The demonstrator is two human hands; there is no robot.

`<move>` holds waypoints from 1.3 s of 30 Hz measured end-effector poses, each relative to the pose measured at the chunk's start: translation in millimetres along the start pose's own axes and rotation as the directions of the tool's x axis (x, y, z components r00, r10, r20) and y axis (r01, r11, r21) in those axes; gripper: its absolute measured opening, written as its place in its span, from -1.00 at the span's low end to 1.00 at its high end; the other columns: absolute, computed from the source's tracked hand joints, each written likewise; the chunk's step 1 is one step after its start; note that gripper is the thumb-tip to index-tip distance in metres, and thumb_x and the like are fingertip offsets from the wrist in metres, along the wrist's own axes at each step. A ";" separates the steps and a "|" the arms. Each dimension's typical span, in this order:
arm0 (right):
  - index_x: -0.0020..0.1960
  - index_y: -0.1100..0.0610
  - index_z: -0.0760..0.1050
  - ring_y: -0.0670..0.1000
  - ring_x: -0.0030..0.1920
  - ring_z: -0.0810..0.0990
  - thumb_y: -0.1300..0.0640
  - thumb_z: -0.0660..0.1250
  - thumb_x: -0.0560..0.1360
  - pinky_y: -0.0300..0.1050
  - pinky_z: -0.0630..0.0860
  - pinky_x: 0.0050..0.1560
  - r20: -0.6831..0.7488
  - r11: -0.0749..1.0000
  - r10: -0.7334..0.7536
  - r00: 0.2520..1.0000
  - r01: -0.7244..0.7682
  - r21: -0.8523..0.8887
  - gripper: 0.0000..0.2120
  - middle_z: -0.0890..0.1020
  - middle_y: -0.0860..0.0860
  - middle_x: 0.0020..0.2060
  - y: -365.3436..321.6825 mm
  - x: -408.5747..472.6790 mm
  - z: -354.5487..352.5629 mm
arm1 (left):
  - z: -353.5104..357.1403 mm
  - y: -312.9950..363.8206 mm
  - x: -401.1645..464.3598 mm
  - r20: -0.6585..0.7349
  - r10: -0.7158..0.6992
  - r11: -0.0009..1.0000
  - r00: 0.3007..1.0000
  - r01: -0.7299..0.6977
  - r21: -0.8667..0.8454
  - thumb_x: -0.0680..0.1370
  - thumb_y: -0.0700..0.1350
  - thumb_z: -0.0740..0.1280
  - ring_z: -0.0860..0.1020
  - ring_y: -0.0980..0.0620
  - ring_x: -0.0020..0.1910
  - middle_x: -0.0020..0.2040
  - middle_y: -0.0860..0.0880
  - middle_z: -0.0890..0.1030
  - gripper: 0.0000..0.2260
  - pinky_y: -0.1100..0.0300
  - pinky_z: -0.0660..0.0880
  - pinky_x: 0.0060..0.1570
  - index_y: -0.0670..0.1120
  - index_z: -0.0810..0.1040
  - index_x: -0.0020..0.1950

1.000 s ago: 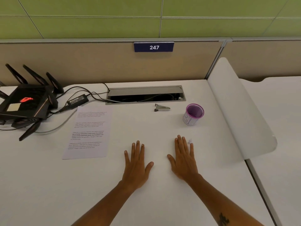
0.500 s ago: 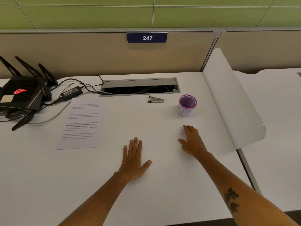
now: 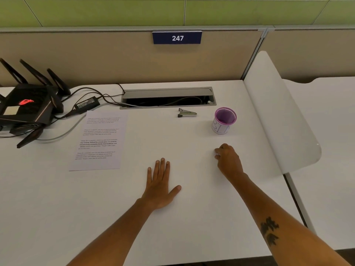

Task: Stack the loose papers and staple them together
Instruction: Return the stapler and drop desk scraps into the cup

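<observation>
Curled fingers of the right hand (image 3: 228, 160) cover a small pale scrap on the white desk (image 3: 192, 217); what it is cannot be told. Print on the paper sheet (image 3: 99, 140) is too small to read, as is the marking on the purple-rimmed cup (image 3: 223, 120). The black router (image 3: 26, 106) runs off the left edge, and both forearms leave the frame at the bottom. Cables vanish into the dark cable slot (image 3: 169, 97). The stapler (image 3: 187, 113) shows only as a small side profile.

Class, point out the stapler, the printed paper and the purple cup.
stapler (image 3: 187, 113), head view, on its metal body.
printed paper (image 3: 99, 140), head view, on the sheet's middle.
purple cup (image 3: 221, 127), head view, on its outer wall.
</observation>
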State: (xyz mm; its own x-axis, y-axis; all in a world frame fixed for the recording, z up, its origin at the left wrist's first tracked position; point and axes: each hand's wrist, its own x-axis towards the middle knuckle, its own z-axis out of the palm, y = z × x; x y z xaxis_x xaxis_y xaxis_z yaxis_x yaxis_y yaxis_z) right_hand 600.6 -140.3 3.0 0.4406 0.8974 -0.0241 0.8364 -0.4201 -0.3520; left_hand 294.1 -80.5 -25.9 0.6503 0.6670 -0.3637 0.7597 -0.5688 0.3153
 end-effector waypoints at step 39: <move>0.04 0.44 0.59 0.03 -0.17 0.61 0.46 0.38 0.54 -0.32 0.64 -0.33 0.472 -0.099 0.547 0.692 -0.506 0.857 -0.91 0.63 0.17 -0.16 30.9 40.4 -45.8 | -5.3 1.8 0.0 0.033 -0.010 1.000 0.999 0.009 0.011 0.50 0.52 -0.23 -0.53 -0.05 0.60 0.61 -0.04 -0.55 -0.08 -0.11 -0.48 0.54 -0.02 -0.46 0.64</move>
State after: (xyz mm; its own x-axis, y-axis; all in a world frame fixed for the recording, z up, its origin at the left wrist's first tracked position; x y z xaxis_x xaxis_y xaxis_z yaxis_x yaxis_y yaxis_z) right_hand 659.2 -123.2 34.0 0.6086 0.4544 -0.6505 -0.5854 -0.2963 -0.7547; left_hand 295.5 -79.0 -20.8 0.6426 0.6561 -0.3958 0.7658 -0.5675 0.3025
